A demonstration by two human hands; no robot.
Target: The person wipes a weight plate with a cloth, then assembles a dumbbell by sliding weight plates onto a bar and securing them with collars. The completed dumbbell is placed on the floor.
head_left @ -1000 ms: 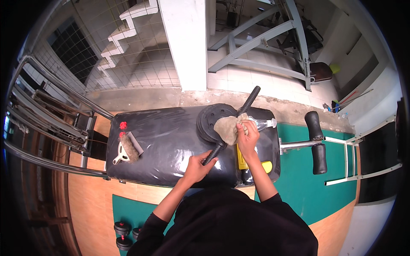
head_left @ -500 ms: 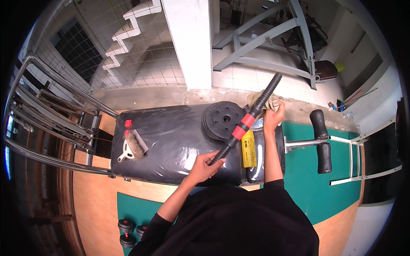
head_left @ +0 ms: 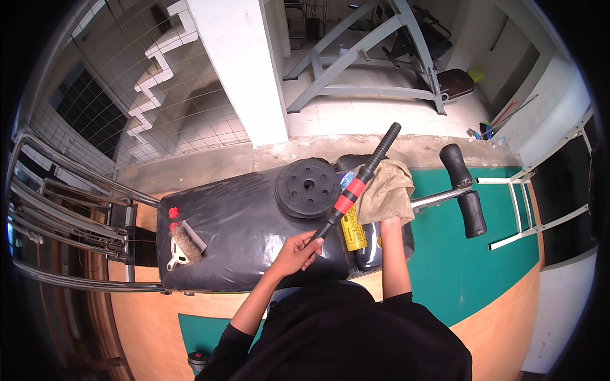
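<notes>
Over the black padded bench [head_left: 235,235] a dumbbell bar [head_left: 357,183] — ribbed black grips, red collar — slants from lower left up to the right. The left hand [head_left: 297,247] clenches its near end; the right hand [head_left: 389,219] sits under a tan rag [head_left: 389,190] beside the shaft, grip hidden — cannot tell. Round iron weight plate [head_left: 307,187] just left, yellow spray can [head_left: 353,230] below, wire brush [head_left: 181,244] well apart.

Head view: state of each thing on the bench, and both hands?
Left hand: gripping the bar's lower end.
Right hand: under the rag, pressed to the bar.
Dumbbell bar: lifted, tilted up and away, no plates on.
Rag: draped against the bar.
Weight plate: flat on the bench.
Yellow can: lying on its side.
Wire brush: lying loose, untouched.
</notes>
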